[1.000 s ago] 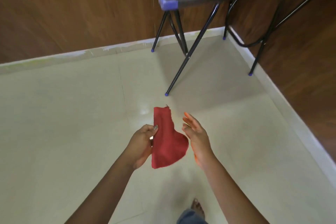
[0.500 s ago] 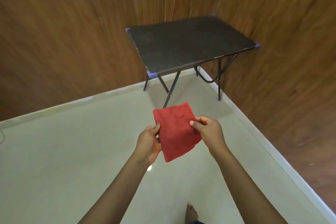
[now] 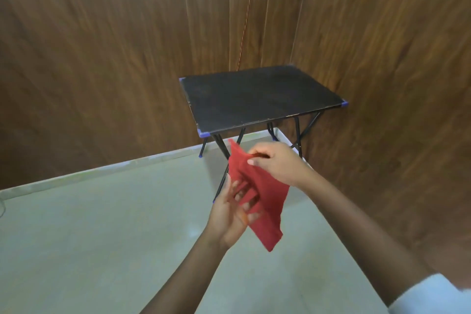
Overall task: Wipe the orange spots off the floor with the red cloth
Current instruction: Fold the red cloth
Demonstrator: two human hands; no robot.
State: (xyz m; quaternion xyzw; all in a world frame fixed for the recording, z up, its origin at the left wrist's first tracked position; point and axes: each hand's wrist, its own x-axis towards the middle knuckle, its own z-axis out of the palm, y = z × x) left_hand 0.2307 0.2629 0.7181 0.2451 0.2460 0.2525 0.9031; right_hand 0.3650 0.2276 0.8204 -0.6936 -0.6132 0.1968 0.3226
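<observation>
— Where is your red cloth (image 3: pixel 270 199)?
— In the air above the floor (image 3: pixel 102 237): your right hand (image 3: pixel 277 164) pinches its top, your left hand (image 3: pixel 226 216) lies against it, fingers spread.

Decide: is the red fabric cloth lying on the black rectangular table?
No, the right hand pinches the red fabric cloth in mid-air, left hand touching it.
</observation>
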